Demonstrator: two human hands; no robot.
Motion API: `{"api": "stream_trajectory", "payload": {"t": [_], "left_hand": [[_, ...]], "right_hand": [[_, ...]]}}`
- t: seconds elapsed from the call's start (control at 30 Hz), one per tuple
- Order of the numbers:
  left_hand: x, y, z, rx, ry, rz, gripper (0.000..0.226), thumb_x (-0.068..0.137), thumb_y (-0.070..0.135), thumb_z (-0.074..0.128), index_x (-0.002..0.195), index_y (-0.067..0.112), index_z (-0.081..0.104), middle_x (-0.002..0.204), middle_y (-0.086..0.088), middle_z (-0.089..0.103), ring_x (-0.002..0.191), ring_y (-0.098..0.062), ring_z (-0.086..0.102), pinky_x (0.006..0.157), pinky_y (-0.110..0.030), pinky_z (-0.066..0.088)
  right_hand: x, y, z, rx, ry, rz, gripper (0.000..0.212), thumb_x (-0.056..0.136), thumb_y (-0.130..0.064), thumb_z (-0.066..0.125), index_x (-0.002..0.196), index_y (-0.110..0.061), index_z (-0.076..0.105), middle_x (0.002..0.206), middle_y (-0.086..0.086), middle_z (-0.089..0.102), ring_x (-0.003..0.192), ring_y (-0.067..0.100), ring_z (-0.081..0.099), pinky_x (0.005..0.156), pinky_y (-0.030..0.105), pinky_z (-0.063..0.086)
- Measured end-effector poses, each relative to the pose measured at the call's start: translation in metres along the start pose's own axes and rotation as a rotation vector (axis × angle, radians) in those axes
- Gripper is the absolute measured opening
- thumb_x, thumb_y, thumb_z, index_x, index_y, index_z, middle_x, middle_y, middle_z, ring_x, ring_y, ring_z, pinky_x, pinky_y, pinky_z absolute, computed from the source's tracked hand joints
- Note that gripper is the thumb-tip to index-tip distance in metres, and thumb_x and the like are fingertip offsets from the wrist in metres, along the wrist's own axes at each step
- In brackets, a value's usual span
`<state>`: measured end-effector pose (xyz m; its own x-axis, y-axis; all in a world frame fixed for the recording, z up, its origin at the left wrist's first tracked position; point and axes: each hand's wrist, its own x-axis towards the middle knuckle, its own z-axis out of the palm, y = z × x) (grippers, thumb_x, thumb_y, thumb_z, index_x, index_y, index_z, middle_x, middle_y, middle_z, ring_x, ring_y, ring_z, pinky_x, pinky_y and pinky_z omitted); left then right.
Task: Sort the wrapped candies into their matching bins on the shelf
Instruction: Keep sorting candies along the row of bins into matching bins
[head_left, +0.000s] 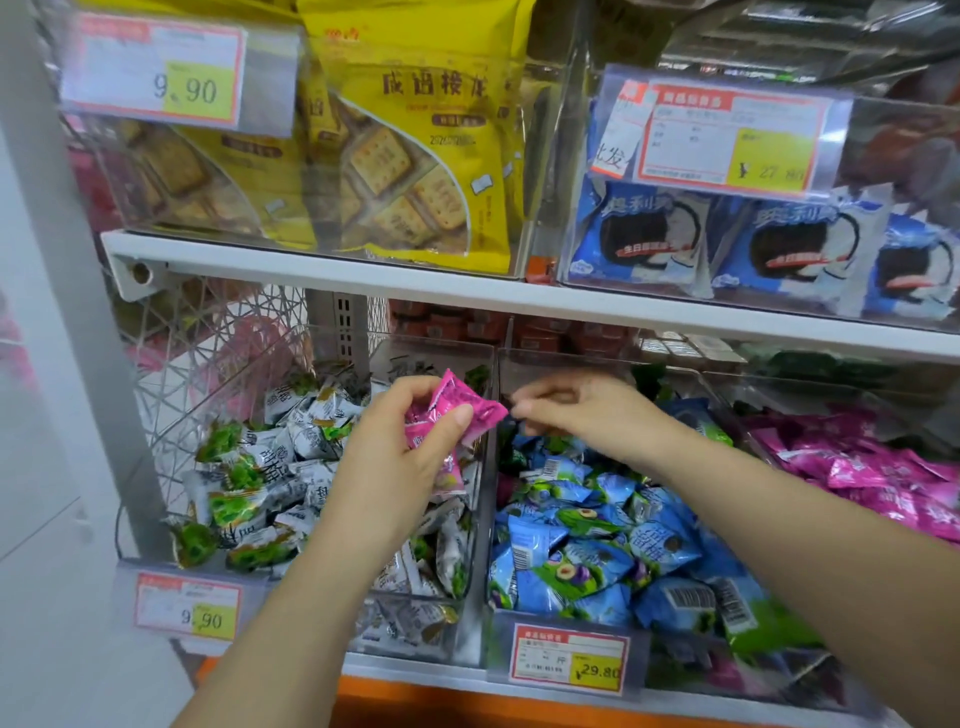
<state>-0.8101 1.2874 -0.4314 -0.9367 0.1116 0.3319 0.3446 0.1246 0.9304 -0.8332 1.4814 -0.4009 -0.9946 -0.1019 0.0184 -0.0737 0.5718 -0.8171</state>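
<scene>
The right hand (582, 410) is smeared by motion at the fingertips, so whether it pinches anything cannot be told. The left hand (400, 452) covers much of the pink candies (457, 400) it grips; their number is unclear. Its forearm hides the near middle of the left bin (234, 384). The pink bin (831, 400), far right, is cut off by the right edge. Red packs (519, 327) behind the bins sit mostly hidden under the shelf (363, 270). Small print on the price tags (188, 605) is too blurred to read. The top edge crops the yellow bags (415, 156).
</scene>
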Motion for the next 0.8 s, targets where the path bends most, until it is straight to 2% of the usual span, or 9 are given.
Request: {"api": "stream_trajectory", "payload": {"t": [0.07,0.17,0.3,0.4,0.5,0.57,0.63,0.73,0.8], "left_hand": [[0.001,-0.001,-0.002,0.0,0.031,0.001,0.01,0.091,0.028,0.057,0.091,0.038,0.054,0.094,0.017,0.058,0.069,0.011,0.058,0.056,-0.019,0.056],[0.002,-0.002,-0.003,0.019,0.039,-0.009,0.009,0.091,0.029,0.057,0.091,0.037,0.054,0.095,0.016,0.058,0.069,0.009,0.058,0.055,-0.019,0.055],[0.002,-0.005,-0.003,0.036,0.032,-0.032,0.008,0.09,0.03,0.058,0.098,0.032,0.057,0.101,0.008,0.06,0.07,0.006,0.06,0.055,-0.018,0.054],[0.004,-0.008,-0.004,0.041,0.035,-0.03,0.011,0.09,0.031,0.059,0.1,0.031,0.058,0.103,0.006,0.06,0.072,0.004,0.06,0.055,-0.018,0.054],[0.006,-0.01,-0.004,0.068,0.036,-0.04,0.021,0.089,0.033,0.059,0.109,0.026,0.059,0.107,0.005,0.059,0.078,-0.002,0.062,0.056,-0.019,0.055],[0.006,-0.012,-0.002,0.081,0.039,-0.047,0.022,0.089,0.035,0.059,0.109,0.027,0.059,0.109,0.003,0.059,0.08,-0.008,0.062,0.058,-0.022,0.057],[0.005,-0.011,0.002,0.076,0.035,-0.032,0.022,0.088,0.035,0.06,0.109,0.027,0.059,0.109,0.001,0.06,0.078,-0.009,0.063,0.059,-0.023,0.057],[-0.001,-0.006,0.009,0.137,0.029,0.019,0.022,0.089,0.03,0.06,0.111,0.025,0.058,0.11,0.004,0.056,0.08,0.004,0.059,0.056,-0.011,0.051],[-0.007,-0.001,0.013,0.223,0.05,0.07,0.025,0.089,0.034,0.06,0.113,0.03,0.055,0.108,0.015,0.049,0.087,0.005,0.055,0.063,-0.018,0.055]], "right_hand": [[0.016,0.011,0.003,-0.197,-0.129,0.087,0.025,0.088,-0.027,0.065,0.111,-0.019,0.065,0.098,-0.005,0.07,0.09,0.007,0.066,0.088,0.018,0.045],[0.037,0.02,0.015,-0.394,-0.29,0.132,0.035,0.086,-0.027,0.068,0.117,-0.011,0.063,0.112,0.004,0.068,0.1,0.021,0.064,0.094,0.033,0.047],[0.054,0.031,0.029,-0.492,-0.399,0.203,0.038,0.081,-0.03,0.072,0.112,-0.009,0.065,0.11,0.005,0.068,0.103,0.024,0.062,0.097,0.041,0.047],[0.058,0.033,0.033,-0.5,-0.419,0.192,0.019,0.078,-0.023,0.076,0.088,-0.012,0.063,0.083,-0.002,0.065,0.082,0.017,0.062,0.082,0.032,0.051],[0.05,0.029,0.026,-0.477,-0.359,0.102,0.016,0.079,-0.02,0.075,0.08,-0.018,0.06,0.067,-0.008,0.054,0.06,0.005,0.048,0.057,0.017,0.039],[0.042,0.025,0.016,-0.42,-0.267,0.034,0.014,0.08,-0.022,0.075,0.088,-0.016,0.066,0.074,-0.008,0.062,0.062,0.001,0.052,0.054,0.012,0.038],[0.028,0.02,0.005,-0.348,-0.149,-0.01,0.013,0.081,-0.024,0.074,0.09,-0.018,0.067,0.065,-0.019,0.062,0.056,-0.008,0.052,0.051,0.006,0.036],[0.0,0.018,-0.011,-0.204,0.05,-0.072,0.009,0.081,-0.03,0.072,0.084,-0.025,0.065,0.058,-0.013,0.06,0.05,0.001,0.047,0.054,0.019,0.035],[-0.027,0.02,-0.023,-0.072,0.149,-0.108,0.008,0.081,-0.027,0.072,0.084,-0.025,0.065,0.059,0.001,0.06,0.048,0.008,0.047,0.054,0.025,0.036]]}}
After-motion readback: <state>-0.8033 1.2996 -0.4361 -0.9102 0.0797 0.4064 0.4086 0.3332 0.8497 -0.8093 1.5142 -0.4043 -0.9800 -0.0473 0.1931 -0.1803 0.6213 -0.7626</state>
